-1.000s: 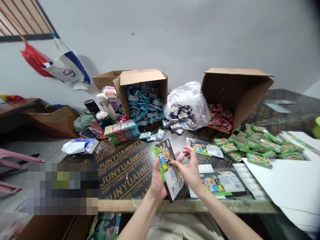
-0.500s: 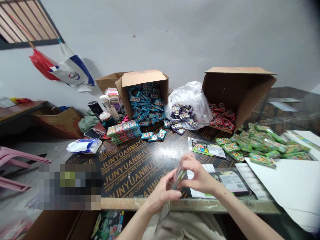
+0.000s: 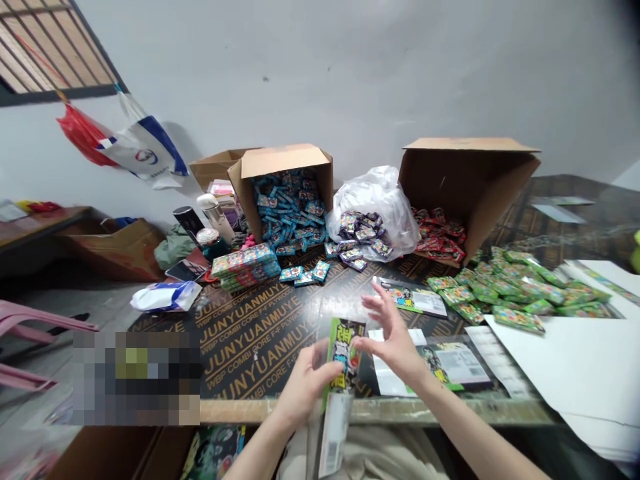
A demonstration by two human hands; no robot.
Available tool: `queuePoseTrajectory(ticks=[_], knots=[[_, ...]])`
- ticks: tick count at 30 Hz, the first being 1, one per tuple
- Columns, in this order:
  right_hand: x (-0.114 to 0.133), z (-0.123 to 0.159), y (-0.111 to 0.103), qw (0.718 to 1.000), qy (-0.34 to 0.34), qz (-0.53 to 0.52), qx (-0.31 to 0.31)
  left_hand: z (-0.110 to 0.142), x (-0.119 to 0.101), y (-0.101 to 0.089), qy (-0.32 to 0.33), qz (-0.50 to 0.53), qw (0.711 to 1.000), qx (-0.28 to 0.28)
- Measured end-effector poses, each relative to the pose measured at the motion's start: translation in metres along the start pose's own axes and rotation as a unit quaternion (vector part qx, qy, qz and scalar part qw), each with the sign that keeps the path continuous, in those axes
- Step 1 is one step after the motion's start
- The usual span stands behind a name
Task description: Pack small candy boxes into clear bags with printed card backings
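Note:
My left hand [image 3: 300, 390] is closed on a clear bag with a green and black printed card [image 3: 341, 363], held upright over the table's near edge. My right hand [image 3: 393, 337] pinches the card's right upper edge with thumb and a finger, the other fingers spread upward. Beneath my right hand lies a stack of the same printed bags [image 3: 450, 365] on the table. One more such bag [image 3: 413, 297] lies farther back.
Tipped cardboard boxes spill blue packets [image 3: 290, 207] and red packets [image 3: 440, 237]; a plastic bag [image 3: 377, 200] holds purple ones. Green packets [image 3: 515, 290] are heaped at right beside white sheets [image 3: 565, 367]. A stack of packets [image 3: 245, 263], bottles and a phone sit at left.
One second ago the bag was held tilted and face up. Half a second ago both hands pressed it edge-on; now it stands upright with its front showing and hangs lower past the table edge.

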State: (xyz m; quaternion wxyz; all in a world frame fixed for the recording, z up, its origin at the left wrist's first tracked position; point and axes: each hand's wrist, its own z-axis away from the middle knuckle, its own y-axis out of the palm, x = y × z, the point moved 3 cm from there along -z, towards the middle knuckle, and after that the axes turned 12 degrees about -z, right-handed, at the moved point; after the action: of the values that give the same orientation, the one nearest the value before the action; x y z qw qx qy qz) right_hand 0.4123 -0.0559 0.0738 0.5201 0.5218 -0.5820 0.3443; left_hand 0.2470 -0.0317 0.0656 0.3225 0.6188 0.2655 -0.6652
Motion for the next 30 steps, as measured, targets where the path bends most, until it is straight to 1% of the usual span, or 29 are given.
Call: queuePoseTrajectory(ticks=[1, 3, 4, 6, 8, 9, 11, 12, 13, 15, 16, 17, 18, 21, 23, 24, 26, 27, 28, 29, 30], knots=[[-0.006, 0.001, 0.005, 0.998, 0.037, -0.047, 0.017, -0.001, 0.003, -0.002, -0.01, 0.006, 1.0, -0.024], [-0.015, 0.004, 0.015, 0.984, 0.108, -0.115, 0.079, -0.001, 0.008, -0.006, -0.04, -0.002, 0.996, -0.082], [-0.017, 0.005, 0.019, 0.979, 0.126, -0.133, 0.094, -0.001, 0.009, -0.007, -0.049, -0.017, 0.994, -0.098], [-0.016, 0.004, 0.021, 0.98, 0.122, -0.137, 0.07, -0.001, 0.007, -0.006, -0.039, -0.067, 0.992, -0.097], [-0.013, 0.002, 0.02, 0.986, 0.105, -0.121, 0.04, -0.002, 0.002, -0.005, -0.005, -0.137, 0.986, -0.091], [-0.011, 0.001, 0.02, 0.988, 0.1, -0.113, 0.031, -0.002, -0.001, -0.005, 0.009, -0.17, 0.98, -0.1], [-0.009, 0.001, 0.02, 0.988, 0.096, -0.117, 0.027, -0.001, -0.005, -0.01, 0.021, -0.213, 0.967, -0.139], [-0.009, 0.002, 0.021, 0.985, 0.105, -0.133, 0.043, -0.001, -0.007, -0.014, 0.019, -0.217, 0.963, -0.158], [-0.011, 0.004, 0.024, 0.977, 0.126, -0.152, 0.076, -0.001, -0.008, -0.019, 0.015, -0.207, 0.962, -0.176], [-0.017, 0.012, 0.029, 0.951, 0.184, -0.182, 0.169, -0.003, -0.01, -0.027, 0.002, -0.166, 0.964, -0.207], [-0.021, 0.016, 0.031, 0.94, 0.206, -0.183, 0.202, -0.004, -0.01, -0.031, -0.004, -0.146, 0.966, -0.212], [-0.026, 0.019, 0.03, 0.937, 0.215, -0.177, 0.212, -0.006, -0.009, -0.032, -0.008, -0.132, 0.97, -0.202], [-0.03, 0.02, 0.028, 0.943, 0.21, -0.165, 0.199, -0.008, -0.008, -0.032, -0.008, -0.125, 0.976, -0.178], [-0.036, 0.013, 0.019, 0.965, 0.167, -0.145, 0.142, -0.011, 0.003, -0.024, 0.011, -0.122, 0.989, -0.08], [-0.034, 0.003, 0.014, 0.975, 0.127, -0.146, 0.11, -0.011, 0.013, -0.018, 0.025, -0.13, 0.99, -0.046], [-0.032, -0.003, 0.011, 0.98, 0.106, -0.146, 0.078, -0.012, 0.019, -0.015, 0.025, -0.143, 0.989, -0.04], [-0.027, -0.014, 0.004, 0.986, 0.076, -0.148, -0.016, -0.016, 0.028, -0.01, 0.013, -0.172, 0.985, -0.031], [-0.026, -0.018, 0.002, 0.984, 0.068, -0.148, -0.064, -0.018, 0.03, -0.007, 0.009, -0.168, 0.985, -0.037], [-0.025, -0.02, 0.003, 0.982, 0.064, -0.148, -0.102, -0.022, 0.03, -0.005, 0.006, -0.145, 0.988, -0.056], [-0.025, -0.021, 0.005, 0.979, 0.061, -0.147, -0.124, -0.025, 0.027, -0.003, 0.007, -0.103, 0.991, -0.088], [-0.025, -0.021, 0.009, 0.979, 0.056, -0.145, -0.131, -0.029, 0.022, -0.001, 0.012, -0.046, 0.99, -0.131]])
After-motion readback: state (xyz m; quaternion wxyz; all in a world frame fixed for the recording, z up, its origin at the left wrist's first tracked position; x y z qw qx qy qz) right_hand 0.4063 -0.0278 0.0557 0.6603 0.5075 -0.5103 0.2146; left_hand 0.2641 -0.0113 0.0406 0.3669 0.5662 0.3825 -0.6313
